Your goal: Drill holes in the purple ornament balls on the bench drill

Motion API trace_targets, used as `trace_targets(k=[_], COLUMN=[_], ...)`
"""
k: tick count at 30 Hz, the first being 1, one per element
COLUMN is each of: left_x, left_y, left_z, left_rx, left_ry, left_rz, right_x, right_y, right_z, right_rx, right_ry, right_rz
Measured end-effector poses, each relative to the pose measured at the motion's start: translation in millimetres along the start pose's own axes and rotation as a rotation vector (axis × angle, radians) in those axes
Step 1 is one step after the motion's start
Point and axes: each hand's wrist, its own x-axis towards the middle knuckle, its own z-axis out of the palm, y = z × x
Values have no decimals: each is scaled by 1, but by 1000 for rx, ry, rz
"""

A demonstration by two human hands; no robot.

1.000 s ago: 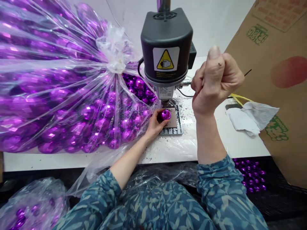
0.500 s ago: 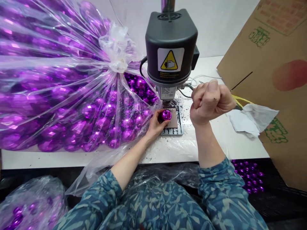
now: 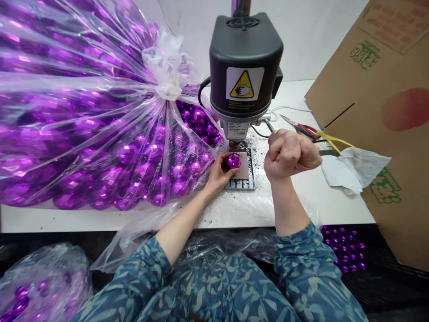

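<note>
My left hand [image 3: 219, 172] is closed round the side of a shiny purple faceted ball [image 3: 234, 161], thumb and fingers pinching it. The ball rests on a tan square pad [image 3: 245, 170] over a slotted metal base plate [image 3: 254, 182]. Directly above it is the chuck [image 3: 235, 145] of a dark drill press [image 3: 246, 67]; whether the bit touches the ball is too small to tell. To the right of the machine, my right hand [image 3: 291, 154] is raised in a tight fist. Whatever it grips is hidden by the fingers.
A large tied clear plastic bag [image 3: 110, 147] of purple balls fills the left side. Red-handled cutters [image 3: 306, 130], white paper [image 3: 348, 167] and a cardboard box [image 3: 378, 98] are at right. Dark shavings dot the white table [image 3: 234, 210]. More purple balls [image 3: 345, 248] lie below.
My right fist has moved slightly down and left, uncovering the red-handled cutters. My left hand still holds the ball in the same place. The view has shifted a little.
</note>
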Motion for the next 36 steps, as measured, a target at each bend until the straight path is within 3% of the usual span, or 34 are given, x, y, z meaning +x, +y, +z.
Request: trace_targets(k=[6, 14, 18, 20, 23, 26, 28, 31, 34, 36], left_x=[0, -6, -41, -68, -112, -144, -153, -140, -94, -52], left_y=[-1, 3, 24, 38, 51, 49, 44, 39, 46, 60], left_z=[0, -1, -11, -19, -30, -41, -47, -51, -49, -47], left_rx=[11, 100, 252, 290, 394, 603, 686, 669, 602, 641], left_ry=[10, 45, 31, -90, -421, -708, -808, -790, -580, -399], left_rz=[32, 43, 273, 463, 679, 807, 848, 912, 898, 792], right_x=[-7, 49, 58, 57, 54, 55, 55, 55, 54, 54], right_y=[1, -22, -19, -18, -18, -18, -18, -17, -17, -16], right_z=[-2, 34, 40, 39, 38, 39, 39, 39, 37, 37], right_rx=[38, -144, -149, -120, -110, -102, -89, -92, -44, 1], right_ry=[-7, -64, -89, -87, -85, -85, -78, -78, -67, -58], right_rz=[-51, 223, 231, 228, 244, 232, 205, 198, 207, 211])
